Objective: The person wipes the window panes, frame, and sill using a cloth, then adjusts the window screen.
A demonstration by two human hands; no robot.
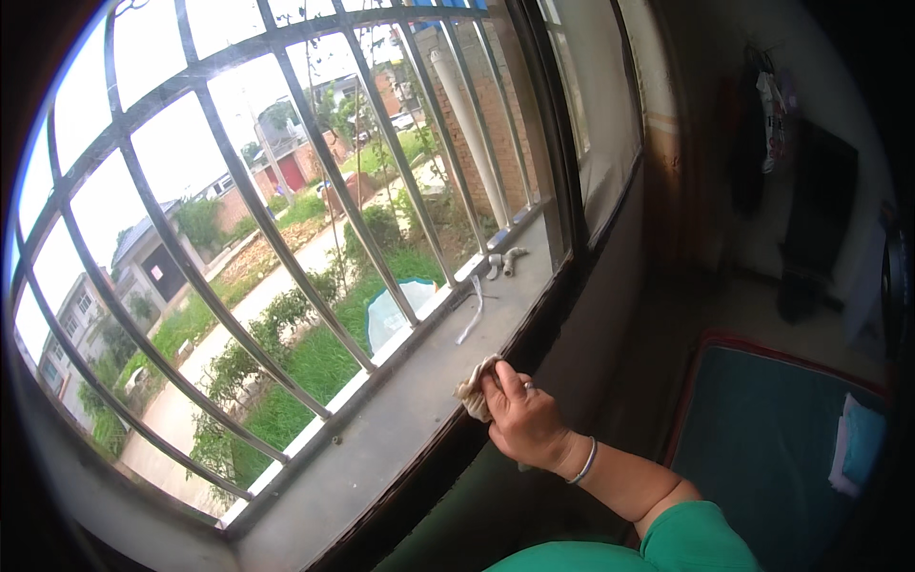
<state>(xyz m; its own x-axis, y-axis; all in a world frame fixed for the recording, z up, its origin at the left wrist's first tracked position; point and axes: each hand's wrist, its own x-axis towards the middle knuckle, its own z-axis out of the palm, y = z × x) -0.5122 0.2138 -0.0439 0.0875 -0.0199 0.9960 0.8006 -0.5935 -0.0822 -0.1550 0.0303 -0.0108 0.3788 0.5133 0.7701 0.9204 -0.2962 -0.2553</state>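
My right hand grips a crumpled, off-white cloth. It presses the cloth against the dark inner window frame, along the edge of the grey sill. A ring sits on one finger and a bracelet circles the wrist. Beyond the cloth, a clear plastic strip lies on the sill. Farther along are grey pipe fittings or tap parts, whose exact kind I cannot tell. My left hand is out of view.
Metal security bars rise along the sill's outer side. A sliding window pane stands at the far end. Behind my arm is a bed or mat with a dark green cover and folded blue cloth. Clothes hang on the wall.
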